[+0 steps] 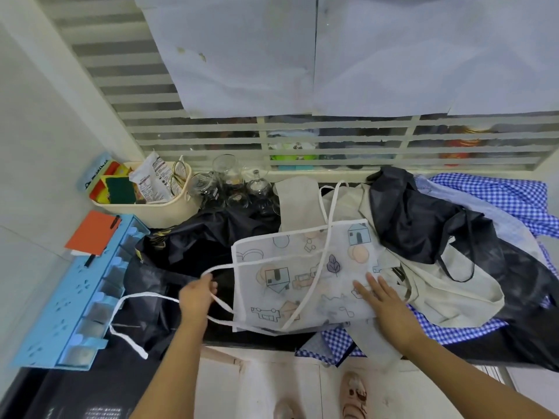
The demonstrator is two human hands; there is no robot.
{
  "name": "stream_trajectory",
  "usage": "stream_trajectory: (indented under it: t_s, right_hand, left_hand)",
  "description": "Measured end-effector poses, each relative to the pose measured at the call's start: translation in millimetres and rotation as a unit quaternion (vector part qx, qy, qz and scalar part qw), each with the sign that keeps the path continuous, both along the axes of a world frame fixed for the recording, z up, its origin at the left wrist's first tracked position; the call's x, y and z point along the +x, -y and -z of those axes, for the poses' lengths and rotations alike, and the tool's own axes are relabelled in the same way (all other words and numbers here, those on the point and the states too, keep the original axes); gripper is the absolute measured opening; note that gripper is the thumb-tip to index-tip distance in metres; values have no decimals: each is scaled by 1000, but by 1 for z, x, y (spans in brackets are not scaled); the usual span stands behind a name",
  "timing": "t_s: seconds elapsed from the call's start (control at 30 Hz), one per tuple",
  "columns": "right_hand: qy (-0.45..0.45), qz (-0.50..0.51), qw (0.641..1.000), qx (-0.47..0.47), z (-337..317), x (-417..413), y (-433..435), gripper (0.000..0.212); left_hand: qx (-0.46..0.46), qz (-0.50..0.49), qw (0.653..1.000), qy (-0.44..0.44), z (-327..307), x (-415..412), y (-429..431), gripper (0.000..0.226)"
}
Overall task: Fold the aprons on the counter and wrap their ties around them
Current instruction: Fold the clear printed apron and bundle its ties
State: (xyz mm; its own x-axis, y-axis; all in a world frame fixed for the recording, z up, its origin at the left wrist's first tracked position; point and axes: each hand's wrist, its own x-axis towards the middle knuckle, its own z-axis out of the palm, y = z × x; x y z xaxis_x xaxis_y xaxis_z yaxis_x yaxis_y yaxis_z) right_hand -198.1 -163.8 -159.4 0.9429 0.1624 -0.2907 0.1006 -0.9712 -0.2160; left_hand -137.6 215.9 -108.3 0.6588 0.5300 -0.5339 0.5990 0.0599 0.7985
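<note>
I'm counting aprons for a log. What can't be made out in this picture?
All in the head view:
- The number of aprons in the heap: the black apron, beige apron and blue checked cloth overlap, and the right edge cuts off the checked one.
- Fingertips of the left hand, hidden by its back as it grips the white tie.
- Goods behind the striped window: blurred.
- Whatever the patterned apron covers under the flat right hand.

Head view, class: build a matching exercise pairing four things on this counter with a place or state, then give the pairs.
Things: 1 printed apron; 2 white tie; 3 basket; 4 blue rack.
Places: A left edge; B under the right hand; C holding sponges; D gripped by the left hand.
Pairs: 1-B, 2-D, 3-C, 4-A.
</note>
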Motion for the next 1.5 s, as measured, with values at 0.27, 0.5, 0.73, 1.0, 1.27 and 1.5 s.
stream_trajectory:
  t_s: [0.27, 0.5, 0.73, 1.0, 1.27, 1.5]
  right_hand:
    - [-72, -48, 996, -35, -23, 4, -4, 84]
    - [-65, -51, 993, -86, -26, 2, -12, 87]
    - [20, -62, 989, -134, -16, 7, -16, 90]
    - [90, -85, 988, -94, -27, 3, -19, 67]
    - [141, -170, 974, -50, -41, 7, 1, 60]
    - [54, -129, 989, 54, -51, 4, 14, 52]
  left_hand:
    - [126, -56, 990, 32, -64, 7, -64, 23]
    - [387, 138, 906, 100, -73, -9, -14, 68]
    - [320, 573, 751, 79, -22, -48, 105, 82]
    - [461, 596, 657, 30, 27, -52, 139, 82]
    - [491, 613, 619, -11, 41, -50, 131, 74]
    - [425, 667, 612, -1, 30, -46, 126, 69]
